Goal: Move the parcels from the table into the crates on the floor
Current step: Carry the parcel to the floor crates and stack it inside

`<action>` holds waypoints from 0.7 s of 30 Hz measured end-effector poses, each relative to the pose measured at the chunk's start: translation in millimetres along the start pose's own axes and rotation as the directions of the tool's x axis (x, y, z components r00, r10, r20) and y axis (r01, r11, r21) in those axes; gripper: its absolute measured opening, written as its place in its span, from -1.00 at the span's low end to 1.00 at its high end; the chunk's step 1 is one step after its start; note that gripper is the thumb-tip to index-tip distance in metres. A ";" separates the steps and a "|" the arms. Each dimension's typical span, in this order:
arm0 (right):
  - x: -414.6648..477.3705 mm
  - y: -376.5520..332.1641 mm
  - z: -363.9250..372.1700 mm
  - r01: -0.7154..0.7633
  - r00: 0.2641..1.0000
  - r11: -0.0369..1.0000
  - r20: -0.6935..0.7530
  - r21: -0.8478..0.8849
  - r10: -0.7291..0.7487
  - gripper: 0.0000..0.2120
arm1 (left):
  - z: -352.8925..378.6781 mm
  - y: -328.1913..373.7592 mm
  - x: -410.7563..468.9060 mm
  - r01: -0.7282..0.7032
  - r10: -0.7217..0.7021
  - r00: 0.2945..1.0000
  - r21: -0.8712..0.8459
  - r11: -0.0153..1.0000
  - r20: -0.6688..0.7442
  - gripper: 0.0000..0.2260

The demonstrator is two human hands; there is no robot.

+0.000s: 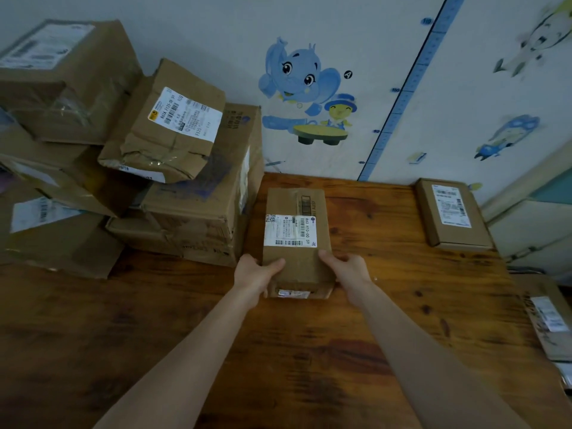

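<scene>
1. Wooden bench (309,360): one. It lies under the held parcel (295,264) and carries nearly everything. No crates show at all, so a drop made without looking down could miss them.
2. Pile of brown boxes (198,212), just left of the held parcel: I count at least five, stacked crooked. The crumpled box (167,125) on top leans out. A bump from the left arm could make it slide off.
3. Held parcel: one, long and brown, with a white label (291,230). It sits near the middle of the bench. I cannot tell if it is lifted yet. Only its near end is held, so the far end could dip and slip away.
4. Flat parcel (453,213), behind and to the right of the held parcel: one. One more parcel (548,320) shows far to the right, partly cut off.
5. Hands: two. The left hand (255,275) and right hand (348,274) hold the near corners. Their fingers (274,264) are clamped on the held parcel, thumbs on top.
</scene>
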State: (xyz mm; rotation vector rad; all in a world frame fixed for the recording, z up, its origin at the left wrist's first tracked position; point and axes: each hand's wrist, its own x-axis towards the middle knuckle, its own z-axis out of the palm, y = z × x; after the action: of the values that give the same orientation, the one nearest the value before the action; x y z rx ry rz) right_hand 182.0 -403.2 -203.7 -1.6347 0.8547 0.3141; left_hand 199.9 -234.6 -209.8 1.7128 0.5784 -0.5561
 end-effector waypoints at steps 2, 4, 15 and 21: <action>-6.5 -3.2 -2.6 -0.001 1.000 0.999 0.019 0.042 0.000 -0.61 | -5.1 3.8 -9.0 -0.041 0.041 0.999 0.004 0.999 0.014 -0.62; -14.5 -6.4 -5.0 0.011 0.999 0.999 0.031 0.049 -0.012 -0.45 | -10.2 9.7 -20.7 -0.088 0.088 0.996 -0.001 0.996 0.023 -0.60; -64.3 -35.8 -14.3 0.278 0.960 0.960 0.056 -0.046 -0.275 -0.46 | -20.9 44.1 -73.2 -0.383 0.382 0.924 0.074 0.921 0.029 -0.51; -77.7 -51.8 -20.9 0.382 0.923 0.923 -0.021 -0.042 -0.383 -0.41 | -24.8 61.6 -88.1 -0.456 0.453 0.890 0.094 0.885 0.052 -0.55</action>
State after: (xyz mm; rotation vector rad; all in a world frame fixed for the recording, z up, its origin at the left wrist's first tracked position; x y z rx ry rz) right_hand 158.1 -393.7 -111.5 -1.8019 0.5338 0.0307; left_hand 173.7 -229.7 -102.7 1.8573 0.1122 -0.2746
